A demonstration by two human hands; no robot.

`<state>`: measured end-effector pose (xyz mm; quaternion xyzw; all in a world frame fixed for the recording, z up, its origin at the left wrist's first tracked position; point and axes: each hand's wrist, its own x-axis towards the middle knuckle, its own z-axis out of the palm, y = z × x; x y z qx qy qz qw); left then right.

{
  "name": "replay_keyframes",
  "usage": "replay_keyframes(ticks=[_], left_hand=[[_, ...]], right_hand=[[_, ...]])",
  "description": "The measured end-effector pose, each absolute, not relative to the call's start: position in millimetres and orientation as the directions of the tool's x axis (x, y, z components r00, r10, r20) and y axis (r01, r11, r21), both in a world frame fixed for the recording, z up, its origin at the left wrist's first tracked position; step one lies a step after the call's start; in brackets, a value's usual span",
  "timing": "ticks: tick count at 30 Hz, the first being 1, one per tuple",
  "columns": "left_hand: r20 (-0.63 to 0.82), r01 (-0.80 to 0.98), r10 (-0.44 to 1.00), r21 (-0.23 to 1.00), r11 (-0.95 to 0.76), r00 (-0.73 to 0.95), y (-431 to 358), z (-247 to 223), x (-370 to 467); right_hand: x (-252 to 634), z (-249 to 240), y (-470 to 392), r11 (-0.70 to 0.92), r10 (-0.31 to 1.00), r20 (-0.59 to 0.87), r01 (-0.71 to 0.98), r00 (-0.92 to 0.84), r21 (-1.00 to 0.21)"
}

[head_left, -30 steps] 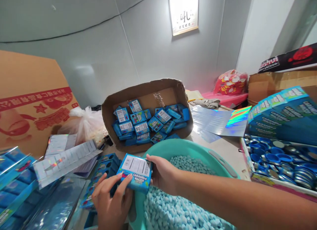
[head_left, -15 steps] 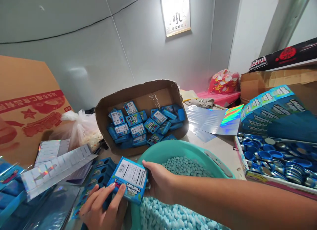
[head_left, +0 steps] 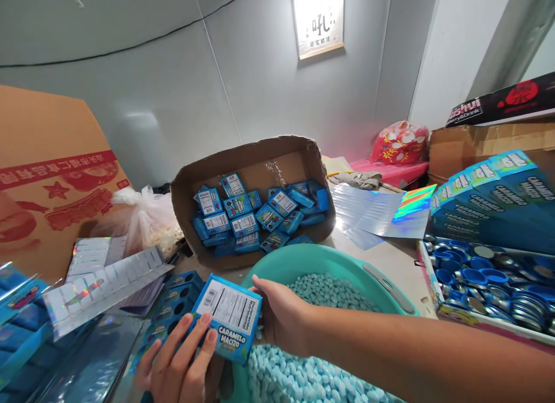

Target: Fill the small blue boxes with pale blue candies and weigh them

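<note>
A small blue candy box [head_left: 232, 310], with a white nutrition label and "Caramelo Macizo" lettering, is tilted over the near left rim of a teal basin [head_left: 312, 252]. My left hand [head_left: 184, 357] grips it from the left, fingers lying across its lower left part. Cupped against the box's right side is my right hand [head_left: 281, 316]. Its thumb rests near the upper right corner, and the other fingers are hidden behind the box. A few pale blue candies [head_left: 259, 332] show between palm and box. Many loose pale blue candies [head_left: 312, 374] fill the basin below.
Behind the basin, a tilted cardboard box [head_left: 269, 154] holds several blue candy boxes. Blue and silver lids [head_left: 489, 276] fill a tray at right, beside a printed display carton [head_left: 485, 189]. Left lie label sheets [head_left: 104, 287], a blue holed carton [head_left: 182, 293] and a plastic bag [head_left: 147, 218].
The view has shifted slightly, so the scene sits a little further right. My left fingers have moved slightly down and left on the box. The right hand keeps its place against the box.
</note>
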<state>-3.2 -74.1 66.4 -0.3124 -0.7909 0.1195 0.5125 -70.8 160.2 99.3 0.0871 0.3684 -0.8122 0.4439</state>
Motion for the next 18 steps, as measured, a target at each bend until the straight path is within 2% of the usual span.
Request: replay_keyframes(ticks=[3,8,12,18], left_hand=[[0.714,0.353,0.633,-0.534,0.768,-0.297,-73.6,69.2,2.5],[0.767,0.415,0.579,-0.447,0.792,-0.278,-64.0,66.2,-6.1],[0.781,0.391,0.554,-0.432,0.813,-0.288,-67.5,62.2,-12.9],[0.717,0.472,0.644,-0.485,0.736,-0.266,-66.9,69.8,-7.6]], right_hand=[[-71.8,98.9,161.5,-0.323,-0.657,-0.466,0.78,-0.592,-0.536],[-72.6,96.4,160.3,-0.263,-0.66,-0.511,0.806,-0.551,-0.529],[-70.9,97.7,160.9,-0.244,-0.67,-0.482,0.78,-0.565,-0.576],[-73.6,90.8,155.8,-0.188,-0.619,-0.544,0.779,-0.567,-0.598]])
